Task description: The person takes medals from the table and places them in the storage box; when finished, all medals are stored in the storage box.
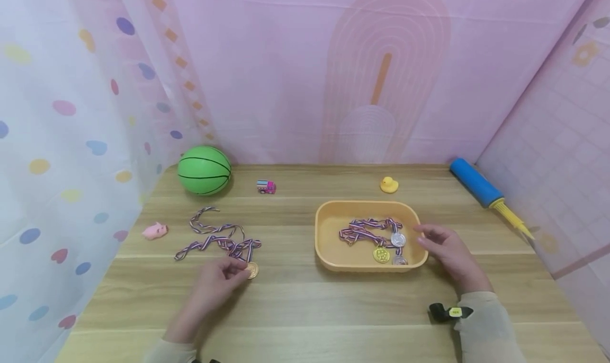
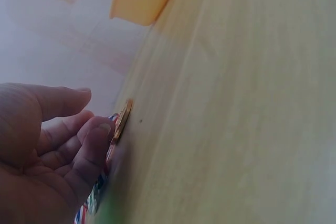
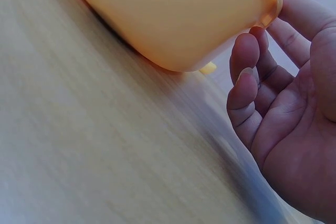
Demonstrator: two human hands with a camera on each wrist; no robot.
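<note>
My left hand (image 1: 216, 283) has its fingertips at the left edge of a gold medal (image 1: 252, 270) on the table. In the left wrist view, a gap shows between thumb and fingers, with the medal (image 2: 122, 121) just past the fingertips. Its striped ribbon (image 1: 216, 241) spreads in loose tangles behind the hand. My right hand (image 1: 452, 254) is at the right rim of a yellow-orange plastic basin (image 1: 329, 257), its fingers loosely bent in the right wrist view. Inside the basin lie a yellow-gold medal (image 1: 381, 255), two silver medals (image 1: 397, 239) and their striped ribbons (image 1: 362, 230).
Behind the ribbon sits a green ball (image 1: 204, 170), with a small toy truck (image 1: 266, 186) to its right. A pink toy pig (image 1: 155, 230) lies at the left. Beyond the basin is a yellow duck (image 1: 389, 185); a blue and yellow pump (image 1: 491, 193) lies far right.
</note>
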